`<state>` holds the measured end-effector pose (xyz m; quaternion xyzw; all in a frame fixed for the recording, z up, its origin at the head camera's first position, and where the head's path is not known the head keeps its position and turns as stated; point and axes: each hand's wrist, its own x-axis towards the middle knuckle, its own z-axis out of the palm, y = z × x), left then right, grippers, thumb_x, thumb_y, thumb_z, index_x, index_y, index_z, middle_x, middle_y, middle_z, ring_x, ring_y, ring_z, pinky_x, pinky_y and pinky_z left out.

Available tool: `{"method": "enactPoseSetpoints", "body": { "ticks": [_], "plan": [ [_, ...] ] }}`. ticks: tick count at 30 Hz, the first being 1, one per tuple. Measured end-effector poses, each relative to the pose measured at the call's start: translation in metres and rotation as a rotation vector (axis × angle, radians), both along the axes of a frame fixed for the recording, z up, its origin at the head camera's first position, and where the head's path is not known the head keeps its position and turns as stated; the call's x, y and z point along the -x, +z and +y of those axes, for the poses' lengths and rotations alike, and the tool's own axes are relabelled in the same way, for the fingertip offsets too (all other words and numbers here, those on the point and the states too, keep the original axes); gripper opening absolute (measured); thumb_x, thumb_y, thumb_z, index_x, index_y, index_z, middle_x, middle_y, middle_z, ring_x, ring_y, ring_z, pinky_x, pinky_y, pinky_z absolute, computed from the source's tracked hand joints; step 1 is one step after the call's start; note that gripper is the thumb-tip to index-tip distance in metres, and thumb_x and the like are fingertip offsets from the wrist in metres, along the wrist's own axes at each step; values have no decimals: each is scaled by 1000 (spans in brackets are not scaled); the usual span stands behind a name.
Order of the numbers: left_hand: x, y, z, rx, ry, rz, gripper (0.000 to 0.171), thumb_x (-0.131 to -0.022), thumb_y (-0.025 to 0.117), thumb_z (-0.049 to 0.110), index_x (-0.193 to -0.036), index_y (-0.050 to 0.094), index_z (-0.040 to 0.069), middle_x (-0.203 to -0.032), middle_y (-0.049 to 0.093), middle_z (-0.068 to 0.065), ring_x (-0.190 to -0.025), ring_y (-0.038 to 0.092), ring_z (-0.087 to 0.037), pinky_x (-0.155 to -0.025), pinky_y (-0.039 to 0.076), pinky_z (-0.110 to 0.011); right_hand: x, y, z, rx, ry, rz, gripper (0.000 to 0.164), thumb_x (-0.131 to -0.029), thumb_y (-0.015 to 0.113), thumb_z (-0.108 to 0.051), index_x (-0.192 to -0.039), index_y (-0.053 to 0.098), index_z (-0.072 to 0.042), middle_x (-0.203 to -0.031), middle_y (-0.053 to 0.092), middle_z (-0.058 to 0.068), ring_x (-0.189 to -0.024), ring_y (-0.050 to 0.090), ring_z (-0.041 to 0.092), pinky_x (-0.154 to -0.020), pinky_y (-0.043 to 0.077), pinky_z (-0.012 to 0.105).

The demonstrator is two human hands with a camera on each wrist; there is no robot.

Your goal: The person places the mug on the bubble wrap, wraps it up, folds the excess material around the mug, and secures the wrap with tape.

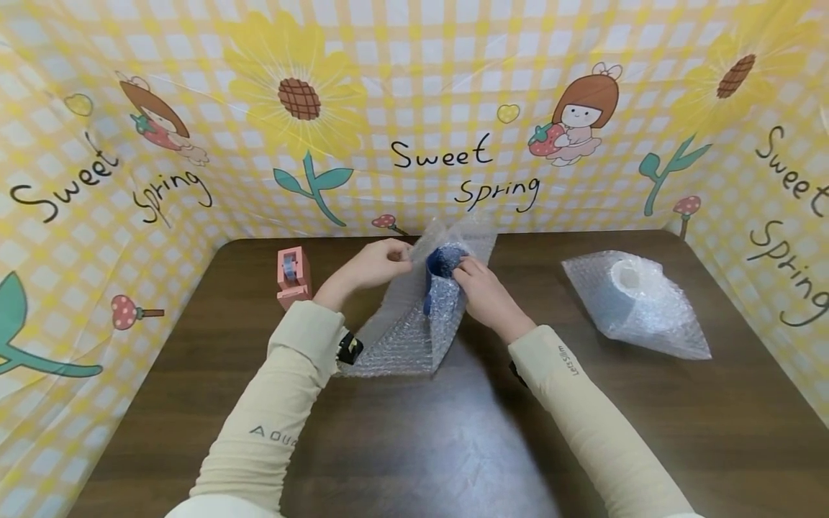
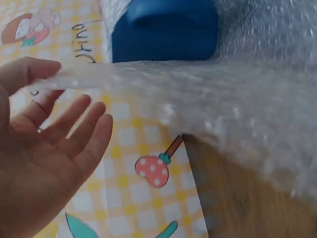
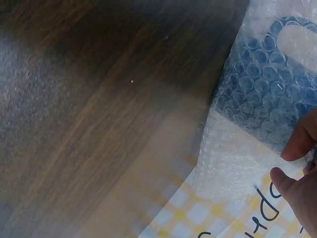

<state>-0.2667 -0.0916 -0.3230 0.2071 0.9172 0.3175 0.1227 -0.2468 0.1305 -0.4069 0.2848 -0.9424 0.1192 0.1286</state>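
Observation:
A blue mug (image 1: pixel 440 259) stands upright on the table, partly covered by a clear sheet of bubble wrap (image 1: pixel 395 349) that spreads behind and in front of it. My left hand (image 1: pixel 378 262) pinches an edge of the sheet to the left of the mug; in the left wrist view its other fingers are spread below the film. At the mug's rim, my right hand (image 1: pixel 482 288) pinches wrap lying over the right side. Through the bubbles, the right wrist view shows the mug's blue wall (image 3: pixel 257 79) and a looped shape. Some right fingertips are hidden.
A pink tape dispenser (image 1: pixel 294 273) with a roll of tape stands at the back left. To the right sits a bubble-wrapped bundle (image 1: pixel 648 309) with a pale, round-topped object inside. A yellow checked cloth (image 1: pixel 427 86) encloses the back and sides of the brown table (image 1: pixel 401 439).

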Motion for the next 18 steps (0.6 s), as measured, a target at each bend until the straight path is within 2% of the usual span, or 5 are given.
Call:
{"method": "enactPoseSetpoints", "body": {
  "ticks": [3, 9, 13, 16, 18],
  "plan": [
    [1, -4, 11, -21, -60, -16, 17, -93, 50, 18, -78, 48, 10, -148, 44, -12, -132, 45, -31, -92, 41, -39, 0, -1, 0, -5, 2, 9, 30, -80, 57, 15, -107, 61, 5, -118, 59, 24, -123, 49, 37, -108, 40, 45],
    [3, -18, 30, -4, -128, -21, 16, -95, 43, 22, -87, 47, 8, -154, 35, -10, -123, 45, -27, -89, 39, -36, 1, -2, -1, -17, 5, 39, 30, -78, 60, 14, -107, 61, 3, -116, 60, 21, -121, 51, 35, -105, 42, 44],
    [5, -25, 38, 1, -149, 21, 16, -94, 45, 21, -88, 50, 7, -149, 42, -15, -110, 51, -26, -82, 41, -32, 2, -4, -1, 0, 20, 86, 29, -77, 60, 15, -103, 62, 2, -111, 61, 19, -115, 53, 33, -100, 45, 42],
    [6, -28, 42, 5, -176, 75, 23, -97, 47, 26, -87, 54, 7, -129, 60, -17, -90, 54, -24, -75, 42, -30, 2, -6, 0, 15, 25, 98, 34, -75, 59, 16, -106, 63, 2, -111, 62, 18, -111, 54, 32, -99, 46, 41],
    [6, -29, 44, 5, -174, 97, 31, -100, 44, 31, -98, 62, 6, -120, 64, -15, -89, 57, -22, -79, 46, -31, 2, -6, 1, 12, 15, 95, 39, -74, 59, 15, -111, 63, 1, -112, 63, 18, -111, 54, 32, -99, 45, 42]
  ]
}}
